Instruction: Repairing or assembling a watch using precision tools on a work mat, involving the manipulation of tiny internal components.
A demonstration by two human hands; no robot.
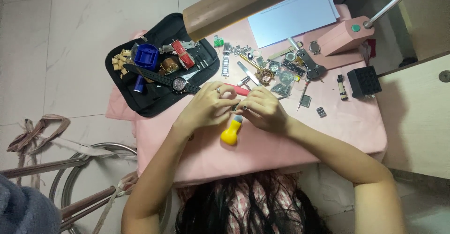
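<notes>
My left hand (209,106) and my right hand (264,109) meet over the pink cloth (300,135), fingers closed together around a small dark part (236,106) that is mostly hidden between them. A yellow-handled tool (230,132) lies on the cloth just below my hands, its grey tip pointing up toward them. A red-handled tool (241,90) pokes out from behind my fingers. A wristwatch with a black strap (174,82) rests on the edge of the black case to the left.
An open black tool case (140,100) holds a blue cup (146,56), a red tool and small tan pieces. Metal watch parts, bracelet links and pliers (307,63) are scattered behind my hands. A black block (364,81), white paper (293,16), pink lamp base (344,36). A metal stool stands at lower left.
</notes>
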